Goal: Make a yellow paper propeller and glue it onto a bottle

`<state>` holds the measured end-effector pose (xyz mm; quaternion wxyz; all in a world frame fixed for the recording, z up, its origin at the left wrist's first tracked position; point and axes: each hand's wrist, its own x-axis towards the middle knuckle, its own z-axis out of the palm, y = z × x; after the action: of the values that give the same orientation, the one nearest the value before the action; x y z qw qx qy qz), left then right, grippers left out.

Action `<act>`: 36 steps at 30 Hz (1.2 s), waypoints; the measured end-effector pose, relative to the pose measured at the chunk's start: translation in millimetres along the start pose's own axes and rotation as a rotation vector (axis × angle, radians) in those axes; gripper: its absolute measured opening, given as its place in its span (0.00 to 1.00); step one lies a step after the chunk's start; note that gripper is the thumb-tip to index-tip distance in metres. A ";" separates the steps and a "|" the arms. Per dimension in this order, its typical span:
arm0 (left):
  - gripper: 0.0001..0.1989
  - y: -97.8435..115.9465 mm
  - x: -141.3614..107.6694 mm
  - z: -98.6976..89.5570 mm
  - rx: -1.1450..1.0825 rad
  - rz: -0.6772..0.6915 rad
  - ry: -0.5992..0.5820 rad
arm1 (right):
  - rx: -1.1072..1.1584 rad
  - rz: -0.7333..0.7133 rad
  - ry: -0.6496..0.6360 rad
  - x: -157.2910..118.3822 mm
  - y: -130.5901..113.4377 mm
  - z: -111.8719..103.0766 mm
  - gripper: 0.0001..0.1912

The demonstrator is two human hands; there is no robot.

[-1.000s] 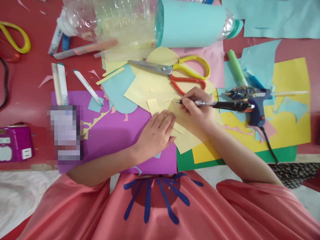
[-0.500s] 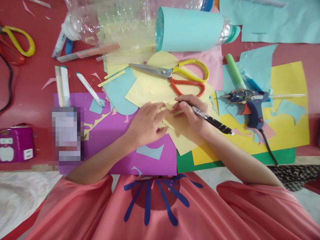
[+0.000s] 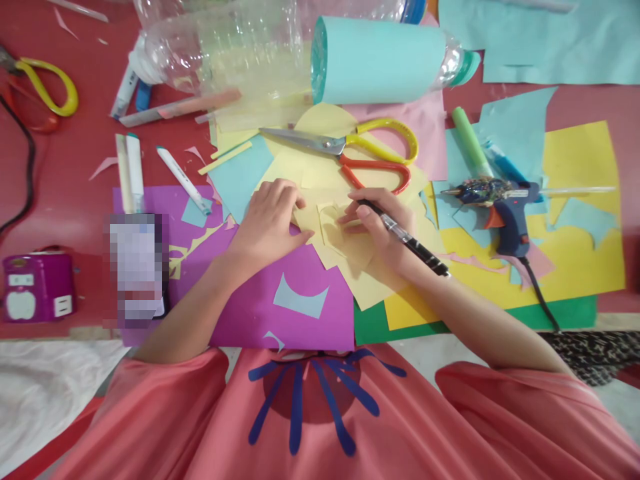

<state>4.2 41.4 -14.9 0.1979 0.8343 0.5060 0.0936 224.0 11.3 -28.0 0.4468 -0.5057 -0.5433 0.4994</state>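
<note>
My right hand [image 3: 383,227] grips a black pen [image 3: 410,241], its tip end hidden by the fingers, over pale yellow paper [image 3: 370,283]. Under and beside its fingertips lies a small cut yellow piece [image 3: 333,230] with a curved edge. My left hand [image 3: 273,223] rests at the left edge of the yellow paper, fingers bent and thumb apart, with nothing visibly held. Scissors [image 3: 330,143] with yellow and red handles lie just beyond both hands. Below my left hand is a purple sheet [image 3: 250,307] with a light blue scrap [image 3: 300,300] on it.
A blue-wrapped bottle [image 3: 383,60] and clear bottles [image 3: 225,53] lie at the back. On the right, a glue gun [image 3: 510,213] and green marker [image 3: 470,140] rest on coloured sheets. At left are a phone [image 3: 137,267], markers [image 3: 183,177] and a purple box [image 3: 37,287].
My left hand has moved left and slightly away from me, off the middle of the yellow paper, uncovering the cut piece. My right hand has barely moved; the pen is tilted slightly more steeply.
</note>
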 end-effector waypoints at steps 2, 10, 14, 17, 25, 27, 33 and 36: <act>0.11 1.5 0.3 -1.0 -0.149 -0.017 0.025 | -0.008 -0.002 -0.014 -1.3 1.6 1.7 0.16; 0.08 0.1 -1.4 0.0 -0.674 0.021 0.260 | 0.012 -0.042 -0.073 -2.8 6.2 5.7 0.16; 0.09 0.6 -1.7 -3.4 -0.731 -0.013 0.257 | 0.002 -0.054 -0.079 -2.8 3.9 5.9 0.14; 0.09 6.7 -3.0 -0.8 -0.760 -0.066 0.175 | -0.022 -0.045 -0.099 -3.5 1.4 5.7 0.15; 0.08 22.3 -8.4 15.1 -0.769 -0.034 -0.003 | -0.226 -0.224 -0.140 1.9 5.3 4.4 0.06; 0.07 23.8 -10.8 14.4 -0.669 -0.033 0.036 | -0.252 -0.225 -0.127 3.5 5.2 2.9 0.06; 0.07 22.4 -12.2 13.0 -0.071 0.171 0.087 | -0.315 -0.178 0.011 9.7 7.2 -6.1 0.07; 0.09 20.3 -7.9 14.2 0.071 0.232 0.001 | -0.373 -0.173 0.029 11.2 10.7 -7.6 0.07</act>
<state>21.9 22.8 -18.8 0.1559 0.8936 0.4092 0.0983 231.6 23.0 -38.2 0.3948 -0.5382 -0.6612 0.3424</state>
